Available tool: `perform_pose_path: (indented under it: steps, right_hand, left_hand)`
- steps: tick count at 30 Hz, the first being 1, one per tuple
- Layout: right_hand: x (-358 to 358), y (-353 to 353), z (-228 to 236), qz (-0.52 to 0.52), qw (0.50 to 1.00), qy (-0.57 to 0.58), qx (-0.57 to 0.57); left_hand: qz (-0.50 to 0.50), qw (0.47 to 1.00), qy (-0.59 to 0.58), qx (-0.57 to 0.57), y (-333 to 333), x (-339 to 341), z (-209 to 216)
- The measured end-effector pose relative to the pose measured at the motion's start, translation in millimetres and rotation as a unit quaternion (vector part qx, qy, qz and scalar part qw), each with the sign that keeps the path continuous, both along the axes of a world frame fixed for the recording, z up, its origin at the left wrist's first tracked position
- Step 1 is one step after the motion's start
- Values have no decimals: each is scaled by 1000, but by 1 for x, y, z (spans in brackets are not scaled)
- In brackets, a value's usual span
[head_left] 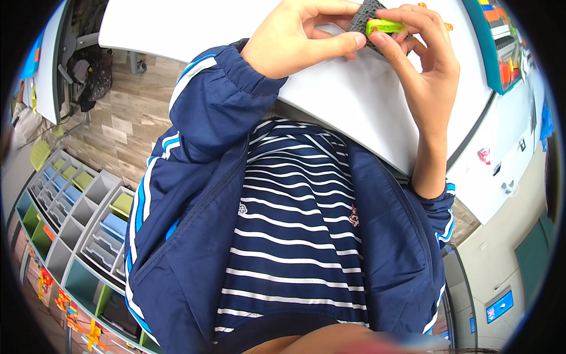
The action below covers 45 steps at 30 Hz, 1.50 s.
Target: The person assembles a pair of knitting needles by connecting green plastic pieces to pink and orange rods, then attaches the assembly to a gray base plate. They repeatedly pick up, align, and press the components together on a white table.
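Observation:
Over the white table (336, 97), at the top of the head view, my two hands meet around a dark grey building block (367, 14) with a bumpy, holed surface. My left hand (289, 38) grips its left side, thumb along the near edge and fingers partly hidden behind it. A small lime-green piece (384, 26) lies against the block's face. Thumb and fingertips of my right hand (433, 68) pinch that green piece. Whether it is joined to the block, I cannot tell. Small orange pieces (449, 26) show just beyond my right fingers.
A teal-edged tray (490, 65) of colourful building parts stands at the far right of the table. Another white table (501, 147) adjoins on the right. On the left is a grey shelf unit (73, 221) with green and blue bins, above a wood-patterned floor (132, 112).

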State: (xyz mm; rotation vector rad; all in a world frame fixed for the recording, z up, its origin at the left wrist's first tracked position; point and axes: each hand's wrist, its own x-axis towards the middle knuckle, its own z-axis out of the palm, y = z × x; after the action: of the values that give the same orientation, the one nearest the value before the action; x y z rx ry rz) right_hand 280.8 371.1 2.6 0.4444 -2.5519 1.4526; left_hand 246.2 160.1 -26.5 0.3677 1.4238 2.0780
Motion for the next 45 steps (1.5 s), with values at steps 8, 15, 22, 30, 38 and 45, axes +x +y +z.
perform_pose_path:
  steps: [8,15,22,30,38,45]
  right_hand:
    - [1,18,3,52,991,-65,-106]
    - [5,13,4,47,996,-35,-65]
    - [8,5,-1,13,997,17,-71]
    - [9,3,0,5,993,-20,-118]
    - [11,-1,2,-23,997,29,-69]
    - [9,1,1,-9,984,-51,-171]
  left_hand:
    - [29,998,54,29,0,-2,-4]
    - [65,984,167,-16,-4,-3,-5]
    - [80,984,157,-19,-3,1,2]
    - [82,972,220,-28,1,0,4]
    - [87,963,252,-34,-3,0,5]
    - [90,967,238,-2,-3,3,4]
